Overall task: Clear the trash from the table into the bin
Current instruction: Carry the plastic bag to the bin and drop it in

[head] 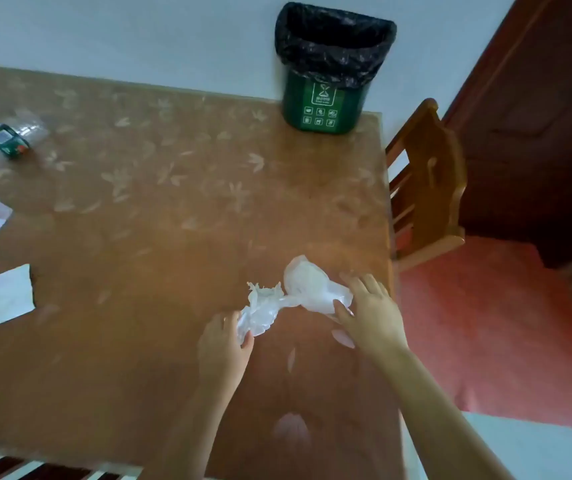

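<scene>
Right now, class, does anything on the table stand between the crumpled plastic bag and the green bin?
Nothing visible does. The plastic bag, touched by the left hand and right hand, faces bare tabletop up to the bin. Other trash lies far left.

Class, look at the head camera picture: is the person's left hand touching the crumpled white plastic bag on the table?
Touching. The head view shows the left hand with its fingers wrapped round the near end of the plastic bag.
</scene>
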Demonstrator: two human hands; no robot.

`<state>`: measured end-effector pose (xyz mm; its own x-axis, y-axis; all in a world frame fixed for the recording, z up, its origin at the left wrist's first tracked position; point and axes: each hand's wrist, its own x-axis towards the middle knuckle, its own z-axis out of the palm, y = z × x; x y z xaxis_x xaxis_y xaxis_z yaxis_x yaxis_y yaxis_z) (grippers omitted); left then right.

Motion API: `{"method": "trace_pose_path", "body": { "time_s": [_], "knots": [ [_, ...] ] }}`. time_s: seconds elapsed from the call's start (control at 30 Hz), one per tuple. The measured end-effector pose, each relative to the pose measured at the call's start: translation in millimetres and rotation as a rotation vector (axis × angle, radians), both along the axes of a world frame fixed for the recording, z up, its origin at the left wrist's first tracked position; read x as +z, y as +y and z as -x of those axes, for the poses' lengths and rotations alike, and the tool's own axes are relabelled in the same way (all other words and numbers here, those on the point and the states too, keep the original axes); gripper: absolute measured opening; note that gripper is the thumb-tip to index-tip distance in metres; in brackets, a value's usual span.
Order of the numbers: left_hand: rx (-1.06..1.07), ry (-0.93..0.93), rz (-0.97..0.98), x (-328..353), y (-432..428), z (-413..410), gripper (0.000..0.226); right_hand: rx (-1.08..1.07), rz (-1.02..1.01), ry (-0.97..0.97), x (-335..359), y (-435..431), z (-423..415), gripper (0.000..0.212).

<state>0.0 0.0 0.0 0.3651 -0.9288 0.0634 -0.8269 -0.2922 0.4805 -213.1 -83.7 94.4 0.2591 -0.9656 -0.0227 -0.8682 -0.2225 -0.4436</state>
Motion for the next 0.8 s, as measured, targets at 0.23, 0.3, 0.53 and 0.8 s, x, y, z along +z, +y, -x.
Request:
{"method": "trace_pose_path", "body": {
  "time_s": [0.23,0.3,0.53,0.8],
  "knots": [
    [0.101,0.104,-0.026,-14,-3,2,0.026,-0.064,-0.228,-0.057,-14,-17,-3,0.039],
    [0.114,0.151,-0.020,-13,-4,5,0.024,-0.056,-0.240,-0.098,-17,-18,-2,0.034],
    [0.091,0.197,0.020,-10,3,10,0.025,-0.069,-0.178,-0.190,-12,-13,-4,0.010],
    [0.112,0.298,0.095,29,-1,15,0.015,-0.233,-0.064,-0.349,2,14,19,0.019]
  ]
}}
